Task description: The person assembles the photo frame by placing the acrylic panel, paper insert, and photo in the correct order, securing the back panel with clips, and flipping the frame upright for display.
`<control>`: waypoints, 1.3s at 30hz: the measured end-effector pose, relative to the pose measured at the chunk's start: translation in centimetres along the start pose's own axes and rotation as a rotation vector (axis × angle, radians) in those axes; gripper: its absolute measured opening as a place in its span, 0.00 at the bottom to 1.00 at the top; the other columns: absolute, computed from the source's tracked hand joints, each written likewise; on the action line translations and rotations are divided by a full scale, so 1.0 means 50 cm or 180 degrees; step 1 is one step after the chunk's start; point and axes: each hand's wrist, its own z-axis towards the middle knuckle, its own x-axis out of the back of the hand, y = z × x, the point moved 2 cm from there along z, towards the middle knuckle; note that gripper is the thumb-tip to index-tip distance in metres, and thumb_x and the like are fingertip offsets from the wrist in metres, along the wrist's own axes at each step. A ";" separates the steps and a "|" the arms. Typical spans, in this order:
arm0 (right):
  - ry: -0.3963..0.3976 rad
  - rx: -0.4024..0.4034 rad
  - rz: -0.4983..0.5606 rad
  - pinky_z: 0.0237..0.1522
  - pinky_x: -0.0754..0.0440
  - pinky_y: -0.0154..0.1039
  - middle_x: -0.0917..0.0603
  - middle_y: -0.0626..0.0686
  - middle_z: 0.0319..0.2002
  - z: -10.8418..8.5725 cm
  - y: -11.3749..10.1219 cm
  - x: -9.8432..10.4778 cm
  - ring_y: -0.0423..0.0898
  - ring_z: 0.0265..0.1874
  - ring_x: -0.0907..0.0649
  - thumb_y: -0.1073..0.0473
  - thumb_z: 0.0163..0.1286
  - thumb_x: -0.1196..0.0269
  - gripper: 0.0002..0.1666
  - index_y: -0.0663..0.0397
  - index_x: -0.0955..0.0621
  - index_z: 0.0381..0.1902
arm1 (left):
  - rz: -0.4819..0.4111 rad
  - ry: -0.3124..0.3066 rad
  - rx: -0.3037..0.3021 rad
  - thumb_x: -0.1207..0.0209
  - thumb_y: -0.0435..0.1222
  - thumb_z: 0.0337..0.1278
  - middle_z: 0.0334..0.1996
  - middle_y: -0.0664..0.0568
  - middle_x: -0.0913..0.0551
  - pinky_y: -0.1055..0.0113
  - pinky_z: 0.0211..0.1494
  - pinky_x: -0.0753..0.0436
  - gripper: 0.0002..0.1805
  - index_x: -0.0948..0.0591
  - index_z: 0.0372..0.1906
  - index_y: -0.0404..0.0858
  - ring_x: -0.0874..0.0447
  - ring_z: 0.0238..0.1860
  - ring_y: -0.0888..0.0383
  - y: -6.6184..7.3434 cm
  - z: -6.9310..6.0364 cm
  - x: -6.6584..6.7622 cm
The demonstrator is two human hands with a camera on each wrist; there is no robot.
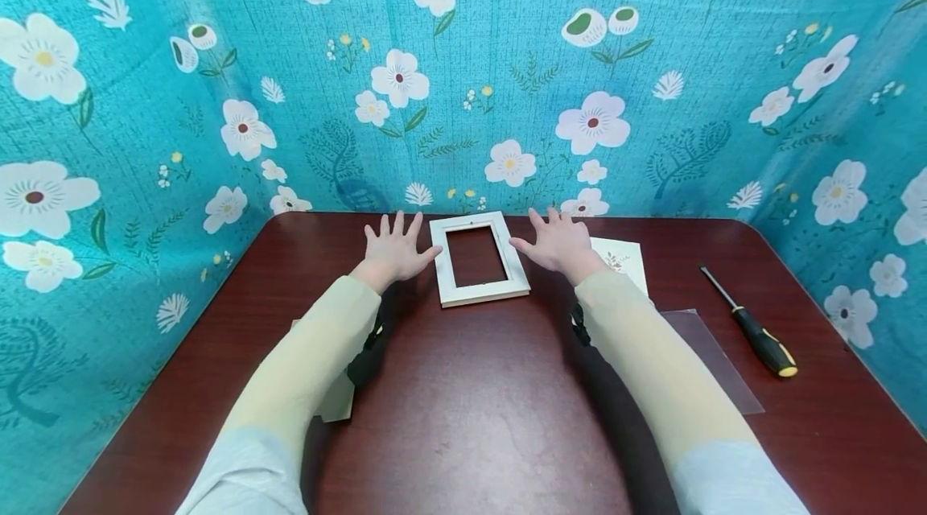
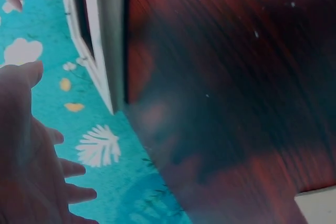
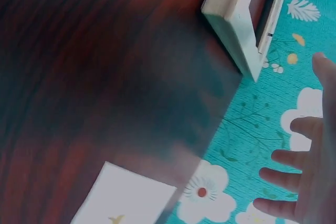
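Note:
A white picture frame (image 1: 452,273) with an open middle lies at the far side of the dark red table. My left hand (image 1: 394,248) is spread out on its left, fingers straight. On the other side my right hand (image 1: 558,243) is spread likewise, its thumb toward the frame. Both wrist views show the hands held above the table, apart from the picture frame (image 2: 109,40); in the right wrist view the frame's thick edge (image 3: 223,17) shows. Neither hand holds anything. A white card (image 1: 628,259) with a printed plant lies beside the right hand, partly covered by the forearm.
A screwdriver (image 1: 760,338) with a black and yellow handle lies at the right. A clear sheet (image 1: 713,358) is partly under the right forearm in view. A pale flat board (image 1: 337,401) shows beside the left forearm. A blue flowered cloth (image 1: 471,56) hangs behind the table (image 1: 478,402).

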 end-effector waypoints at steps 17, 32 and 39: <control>-0.0043 -0.0357 0.1169 0.59 0.33 0.60 0.35 0.68 0.67 0.013 -0.039 -0.083 0.63 0.65 0.33 0.36 0.75 0.53 0.42 0.63 0.39 0.72 | -0.0885 -0.0059 0.0653 0.60 0.61 0.69 0.66 0.33 0.36 0.48 0.62 0.31 0.46 0.49 0.74 0.28 0.35 0.65 0.40 -0.002 0.042 -0.039; -0.0059 -0.0464 0.1342 0.62 0.34 0.55 0.33 0.67 0.67 0.022 -0.065 -0.094 0.59 0.67 0.35 0.39 0.74 0.49 0.40 0.66 0.34 0.68 | -0.1284 -0.0343 0.0664 0.57 0.58 0.70 0.34 0.40 0.16 0.58 0.39 0.25 0.46 0.53 0.73 0.26 0.18 0.35 0.49 0.017 0.043 -0.063; 0.0032 -0.0648 0.1424 0.49 0.25 0.52 0.22 0.61 0.50 0.028 -0.073 -0.103 0.55 0.48 0.21 0.41 0.72 0.44 0.32 0.63 0.24 0.56 | -0.1253 -0.0376 0.0622 0.55 0.56 0.70 0.25 0.46 0.19 0.61 0.34 0.27 0.44 0.50 0.73 0.27 0.18 0.30 0.53 0.031 0.039 -0.061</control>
